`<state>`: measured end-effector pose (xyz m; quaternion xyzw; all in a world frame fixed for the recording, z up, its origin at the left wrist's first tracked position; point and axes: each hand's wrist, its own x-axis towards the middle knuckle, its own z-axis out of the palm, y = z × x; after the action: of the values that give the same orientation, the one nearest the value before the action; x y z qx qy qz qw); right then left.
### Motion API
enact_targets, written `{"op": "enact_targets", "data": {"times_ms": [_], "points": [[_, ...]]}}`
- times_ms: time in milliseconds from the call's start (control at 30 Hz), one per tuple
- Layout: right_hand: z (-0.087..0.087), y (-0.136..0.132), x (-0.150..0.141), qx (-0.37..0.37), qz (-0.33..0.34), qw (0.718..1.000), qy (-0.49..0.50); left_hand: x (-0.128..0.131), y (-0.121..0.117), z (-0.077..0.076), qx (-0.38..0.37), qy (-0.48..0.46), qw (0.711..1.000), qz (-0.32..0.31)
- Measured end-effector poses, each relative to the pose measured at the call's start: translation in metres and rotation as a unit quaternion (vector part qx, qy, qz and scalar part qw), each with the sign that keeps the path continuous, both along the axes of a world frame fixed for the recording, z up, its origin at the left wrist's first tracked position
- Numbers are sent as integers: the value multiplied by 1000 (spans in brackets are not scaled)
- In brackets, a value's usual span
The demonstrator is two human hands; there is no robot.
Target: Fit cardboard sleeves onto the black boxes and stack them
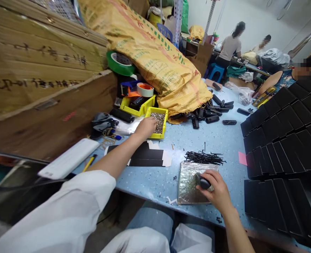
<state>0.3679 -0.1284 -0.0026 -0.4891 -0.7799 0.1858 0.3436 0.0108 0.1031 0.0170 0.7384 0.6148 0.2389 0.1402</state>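
My left hand (147, 127) reaches over the near-left rim of a yellow bin (163, 130) full of small shiny metal parts (159, 123). Its fingers are bunched together at the parts, and what they pinch is too small to make out. Lower right, my right hand (216, 189) grips a black rounded object (205, 182) with its fingers curled round it. That object is over a silvery, foil-like square block (188, 182) near the table's front edge. Just behind the block lies a pile of thin black sticks (204, 157), perhaps cable ties or pins.
Stacked black boxes (273, 158) rise along the right side. A yellow woven sack (157, 66) slumps behind the bins, with black handheld devices (212, 119) spilling beside it. Wooden crates (52, 98) stand left. A flat black card (147, 154) lies mid-table. Other people sit further back.
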Motion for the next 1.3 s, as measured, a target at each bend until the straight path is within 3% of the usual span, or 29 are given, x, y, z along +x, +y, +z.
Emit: {"op": "enact_targets", "data": {"times_ms": [100,133,200,233,300,367,433,467,567,633,833,1100,1300], "points": [[-7,6,-19,-56,12,991,122,31,-52,8,-55,-142,988,-1],[-8,10,-24,-75,4,984,164,46,-77,7,-122,-269,955,-19],[-3,16,-35,-87,-25,960,265,79,-130,2,-263,-472,840,-44],[4,19,-41,-78,-43,938,335,94,-154,-2,-301,-529,792,-42],[22,23,-54,-36,-76,863,498,119,-192,-10,-326,-607,725,-7],[41,27,-68,6,-103,773,625,134,-212,-14,-323,-649,688,35],[53,32,-80,9,-127,718,684,138,-217,-16,-307,-658,686,49],[55,35,-84,-1,-138,702,698,138,-216,-15,-294,-650,700,40],[54,39,-90,-28,-164,671,723,132,-212,-13,-230,-601,766,-7],[50,40,-90,-29,-170,656,734,130,-212,-13,-199,-584,787,-26],[50,41,-92,-31,-181,632,753,136,-214,-12,-244,-663,707,22],[44,36,-93,-36,-196,605,771,141,-218,-7,-212,-686,696,25],[42,32,-94,-19,-225,590,775,147,-220,-5,-229,-734,638,36]]}}
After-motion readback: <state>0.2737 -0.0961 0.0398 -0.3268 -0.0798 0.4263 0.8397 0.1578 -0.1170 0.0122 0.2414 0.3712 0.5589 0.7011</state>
